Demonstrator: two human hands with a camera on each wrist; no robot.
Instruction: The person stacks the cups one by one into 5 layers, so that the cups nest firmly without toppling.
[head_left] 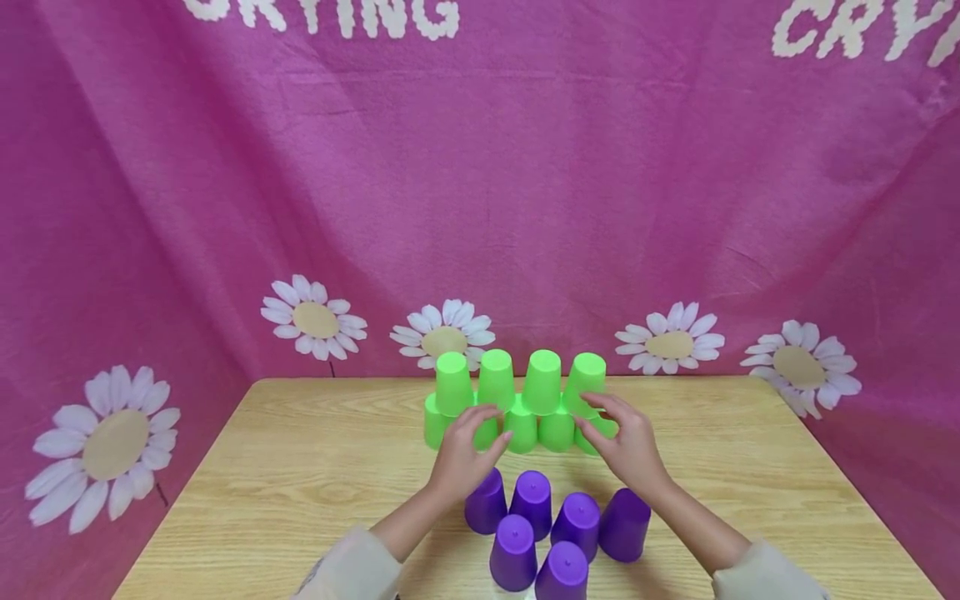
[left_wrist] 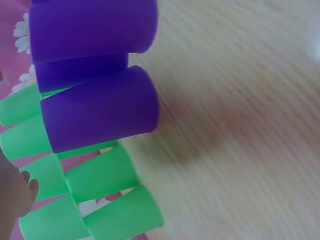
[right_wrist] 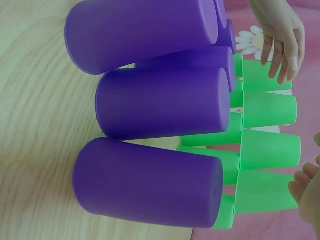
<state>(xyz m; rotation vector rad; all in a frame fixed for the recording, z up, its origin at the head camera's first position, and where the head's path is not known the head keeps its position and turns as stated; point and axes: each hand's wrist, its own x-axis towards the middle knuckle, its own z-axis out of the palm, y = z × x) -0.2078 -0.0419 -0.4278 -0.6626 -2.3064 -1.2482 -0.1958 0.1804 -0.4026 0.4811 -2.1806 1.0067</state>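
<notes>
Upside-down green cups form two tiers, an upper row standing on a lower row. My left hand hovers before the left part of the green cups, thumb and forefinger apart with nothing between them. On the other side, my right hand has its fingertips right at the rightmost upper green cup, thumb spread from the fingers. Below and between my forearms, several purple cups stand upside down in a loose group. In the right wrist view, a purple cup is close to the camera.
The wooden table extends to both sides of the cups. Behind it hangs a pink cloth with white daisies and lettering. The purple cups stand nearer to me than the green ones.
</notes>
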